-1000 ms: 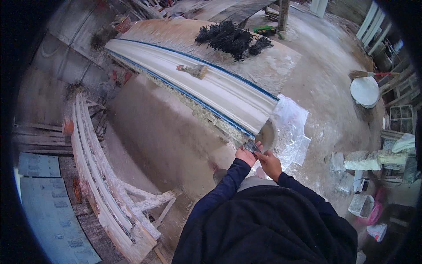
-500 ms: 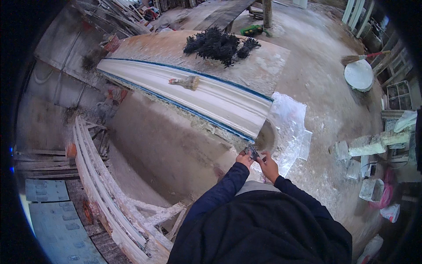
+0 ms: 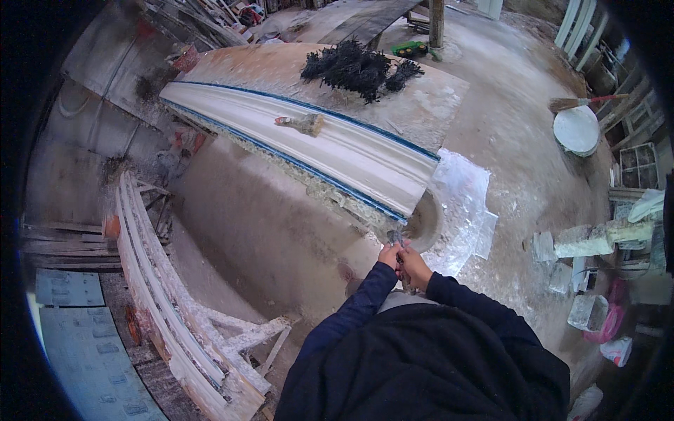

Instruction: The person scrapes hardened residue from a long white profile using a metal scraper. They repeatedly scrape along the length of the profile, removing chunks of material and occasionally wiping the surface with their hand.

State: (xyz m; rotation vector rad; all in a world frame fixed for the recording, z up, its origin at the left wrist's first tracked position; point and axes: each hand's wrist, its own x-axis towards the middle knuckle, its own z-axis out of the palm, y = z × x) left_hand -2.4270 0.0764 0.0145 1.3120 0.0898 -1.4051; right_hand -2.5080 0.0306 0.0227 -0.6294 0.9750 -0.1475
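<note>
In front of my body, my left hand [image 3: 388,254] and my right hand [image 3: 415,267] are close together, both closed round a slim grey, smeared tool [image 3: 395,236]. One end sticks out beyond my fingers and the other comes out below them; its exact kind is too small to tell. Just past my hands lies the near end of a long white moulding [image 3: 365,161] with blue edge strips, set on a board. A worn brush [image 3: 302,124] rests on top of the moulding, apart from both hands.
Dark, bristly bundles [image 3: 354,69] lie on the board [image 3: 435,91] behind the moulding. Beside its near end are a round basin [image 3: 425,223] and plastic sheeting [image 3: 463,203]. A curved, plaster-covered frame [image 3: 161,295] stands at left; a white bucket [image 3: 576,131] and broom [image 3: 565,104] at right.
My hands have drawn closer together, and the right one has come in to wrap round the tool. The tool has turned more lengthwise to me. My view has shifted slightly.
</note>
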